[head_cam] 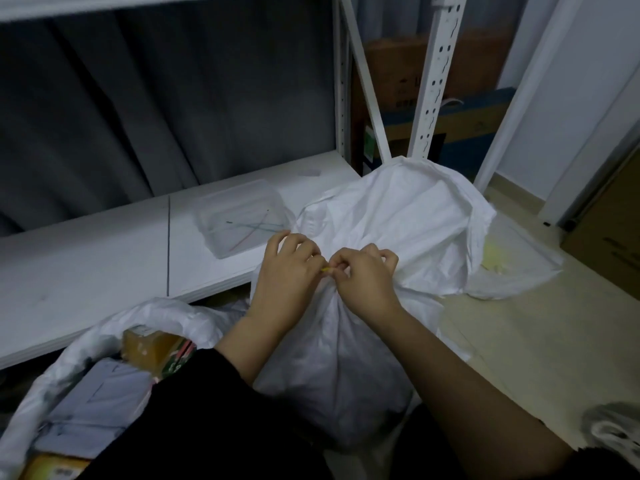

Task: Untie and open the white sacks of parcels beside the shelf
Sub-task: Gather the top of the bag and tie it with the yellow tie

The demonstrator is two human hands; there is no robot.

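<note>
1. Shelf (pixel 86 271): one white rack; its lowest board runs just beside the sacks.
2. Tied sack (pixel 332 358): one, standing on the floor in front of the person and against the shelf's edge, neck bunched tight; best to keep that neck gathered and steady, I judge, so the knot slackens rather than bites.
3. Other white sacks: three plain ones; an open sack (pixel 104 337) at left, a crumpled sack (pixel 398 209) behind, a flat sack (pixel 516 271) to the right; a white scrap (pixel 613 431) at lower right may be another, I cannot tell.
4. Parcels (pixel 97 393): three show inside the open sack.
5. Clear tub (pixel 242 216): one, on the shelf board; its thin coloured ties are too blurred to count.
6. Hands: two; left hand (pixel 287 268) with fingers curled, pinching the tie; right hand (pixel 363 275) pinching it too, thumb against forefinger, the rest loosely bent.
7. Yellow tie (pixel 325 269): one, at the neck; feed the loose end back through, don't tug.
</note>
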